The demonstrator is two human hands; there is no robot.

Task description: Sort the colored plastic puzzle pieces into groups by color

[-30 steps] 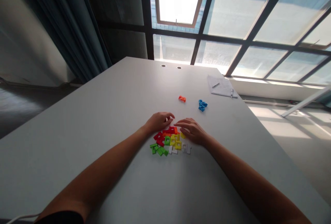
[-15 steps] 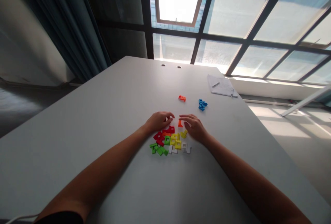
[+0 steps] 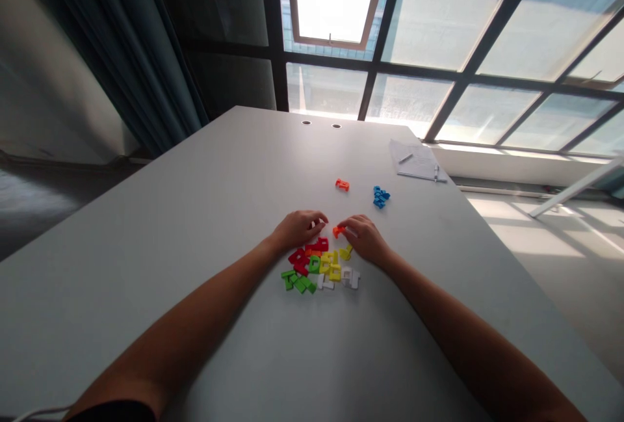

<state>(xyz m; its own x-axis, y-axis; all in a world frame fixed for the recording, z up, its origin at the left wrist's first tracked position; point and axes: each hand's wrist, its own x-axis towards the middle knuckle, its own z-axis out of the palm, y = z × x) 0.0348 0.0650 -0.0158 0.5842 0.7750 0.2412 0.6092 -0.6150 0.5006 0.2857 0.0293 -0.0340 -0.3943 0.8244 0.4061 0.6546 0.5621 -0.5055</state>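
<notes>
A heap of small flat plastic pieces (image 3: pixel 319 266), red, yellow, green and white, lies on the grey table (image 3: pixel 195 214) between my wrists. My right hand (image 3: pixel 363 238) pinches a small orange piece (image 3: pixel 337 231) at the heap's far edge. My left hand (image 3: pixel 298 228) rests curled at the heap's far left side, fingertips close to the red pieces; whether it holds one is hidden. Farther off lie a lone orange piece (image 3: pixel 342 184) and a small cluster of blue pieces (image 3: pixel 380 197).
A sheet of paper with a pen (image 3: pixel 416 162) lies at the table's far right corner. Two cable holes (image 3: pixel 320 124) sit near the far edge. Large windows (image 3: pixel 439 32) stand behind the table, and a dark curtain (image 3: pixel 131 51) hangs at the left.
My right hand pulled back off the heap's top and now pinches an orange piece at its far edge. My left hand has hardly moved.
</notes>
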